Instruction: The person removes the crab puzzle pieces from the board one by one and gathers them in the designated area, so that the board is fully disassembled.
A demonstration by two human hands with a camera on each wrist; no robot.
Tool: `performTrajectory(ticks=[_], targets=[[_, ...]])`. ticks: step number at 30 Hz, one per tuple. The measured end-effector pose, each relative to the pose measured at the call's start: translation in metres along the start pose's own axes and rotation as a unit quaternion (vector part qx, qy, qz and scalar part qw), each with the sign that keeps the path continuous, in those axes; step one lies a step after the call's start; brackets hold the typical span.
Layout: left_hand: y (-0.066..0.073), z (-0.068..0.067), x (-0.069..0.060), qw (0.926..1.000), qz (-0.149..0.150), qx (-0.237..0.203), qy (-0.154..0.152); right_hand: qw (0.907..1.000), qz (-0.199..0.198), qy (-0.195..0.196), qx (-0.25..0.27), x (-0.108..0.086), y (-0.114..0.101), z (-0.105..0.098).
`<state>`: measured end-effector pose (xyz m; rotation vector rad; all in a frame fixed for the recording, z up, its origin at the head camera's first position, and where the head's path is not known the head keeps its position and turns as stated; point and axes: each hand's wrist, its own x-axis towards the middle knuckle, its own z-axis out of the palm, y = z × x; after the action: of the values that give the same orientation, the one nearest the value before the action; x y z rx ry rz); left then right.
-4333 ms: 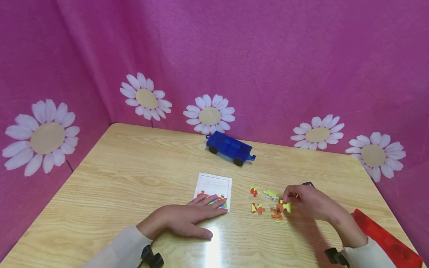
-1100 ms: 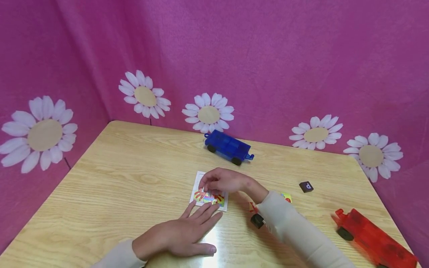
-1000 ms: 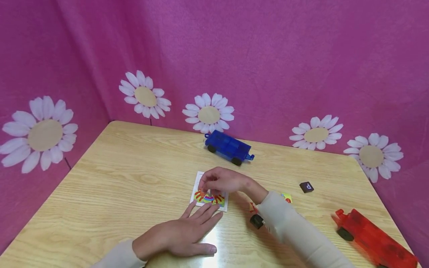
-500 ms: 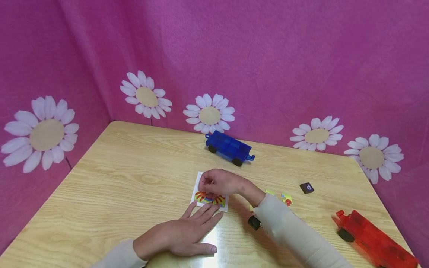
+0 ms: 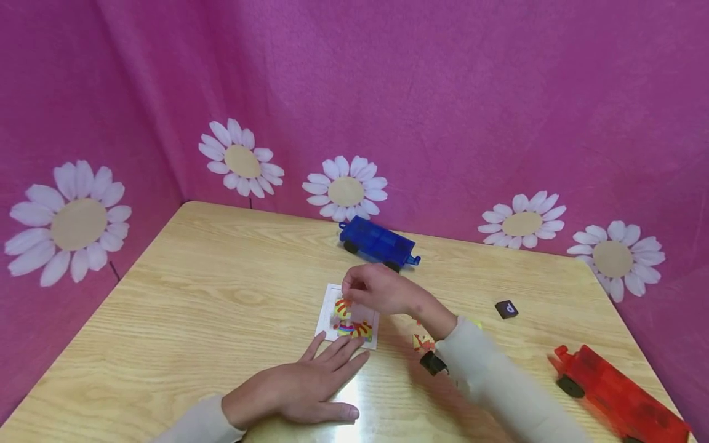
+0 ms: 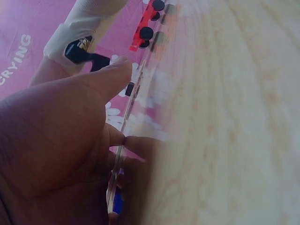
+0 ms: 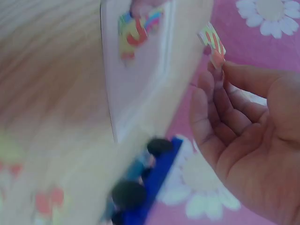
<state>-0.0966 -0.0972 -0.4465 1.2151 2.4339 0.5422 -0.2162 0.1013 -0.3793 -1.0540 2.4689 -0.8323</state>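
Observation:
My right hand [image 5: 384,289] pinches a yellow jigsaw piece with red stripes [image 5: 342,307] between thumb and fingertips, above the small white puzzle tray [image 5: 325,317]. In the right wrist view, the same piece [image 7: 213,42] is held clear of the tray. Fitted pieces [image 5: 362,330], yellow and red with a striped band, lie in the tray's lower part. Spread flat, my left hand [image 5: 304,391] rests on the table with its fingertips at the tray's near edge. Loose jigsaw pieces [image 5: 423,343] lie right of the tray, partly hidden by the right forearm.
A blue toy wagon [image 5: 379,241] stands behind the tray. Farther right are a small black tile [image 5: 506,309] marked with a letter and a red toy wagon [image 5: 620,391]. A pink flowered cloth [image 5: 432,123] hangs behind the wooden table [image 5: 221,271].
My right hand went from the loose pieces to the tray, then lifted the red-striped piece off the tray's lower left, moving slightly up and right. The left hand shifted slightly toward me.

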Motion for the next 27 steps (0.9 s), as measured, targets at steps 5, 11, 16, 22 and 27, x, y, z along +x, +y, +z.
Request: performTrajectory(ticks=[5, 11, 16, 22, 27], targets=[[0.000, -0.001, -0.001, 0.9999, -0.006, 0.013, 0.008, 0.9999, -0.002, 0.003, -0.012, -0.029, 0.008, -0.018], [-0.001, -0.001, -0.003, 0.9997, -0.003, 0.019, 0.012, 0.9995, 0.029, -0.006, 0.008, -0.068, 0.023, -0.025], [-0.001, 0.000, -0.002, 0.9997, 0.004, 0.019, 0.012, 0.9962, 0.078, -0.027, 0.028, -0.095, 0.028, -0.024], [-0.001, 0.001, -0.001, 0.9998, 0.005, 0.015, 0.011, 0.9954, 0.085, -0.037, 0.026, -0.115, 0.032, -0.021], [-0.001, 0.002, 0.000, 0.9999, 0.004, 0.012, 0.006, 0.9936, 0.087, -0.048, 0.053, -0.127, 0.034, -0.015]])
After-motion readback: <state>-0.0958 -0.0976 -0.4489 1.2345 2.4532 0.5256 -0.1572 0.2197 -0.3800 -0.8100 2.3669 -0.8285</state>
